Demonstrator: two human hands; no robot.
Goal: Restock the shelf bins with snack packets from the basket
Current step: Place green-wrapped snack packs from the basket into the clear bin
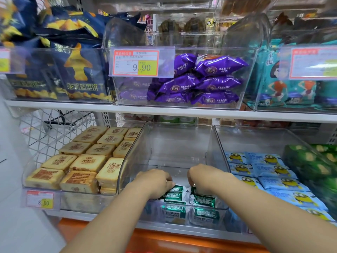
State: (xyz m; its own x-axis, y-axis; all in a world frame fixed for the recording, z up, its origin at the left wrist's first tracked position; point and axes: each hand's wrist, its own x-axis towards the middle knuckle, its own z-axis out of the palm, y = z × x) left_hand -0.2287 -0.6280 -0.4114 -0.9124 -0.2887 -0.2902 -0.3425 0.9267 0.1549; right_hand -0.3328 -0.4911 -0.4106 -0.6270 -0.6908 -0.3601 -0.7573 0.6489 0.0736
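Hands meet low in the front of the clear middle bin point(177, 143) on the lower shelf: your left hand point(155, 181) and right hand point(202, 178) reach in side by side over the front lip, forearms angled in from the bottom corners, knuckles up and wrists bent down. Your left fingers and thumb curl round the top of the green-and-white snack packets point(176, 197), and your right fingers curl down over the packets just beside them, so both hands have hold of the stock. The packets lie in a low stack against the bin's front wall, beneath your hands. Behind your knuckles the rest of this bin is bare floor back to its rear wall, with tall clear side walls close on either side of your wrists. The white shelf edge point(164, 111) runs above, over the back of the bin; an orange ledge point(173, 242) runs below your forearms. The left-hand bin point(36, 172) holds rows of tan biscuit packs point(87, 162), and the right-hand bin point(220, 143) holds blue packets point(271, 170) beside green packs point(313, 165). On the shelf above, purple packets point(207, 81) fill a bin behind a price tag point(135, 63), flanked by dark blue bags point(76, 72) and teal packets point(280, 86).
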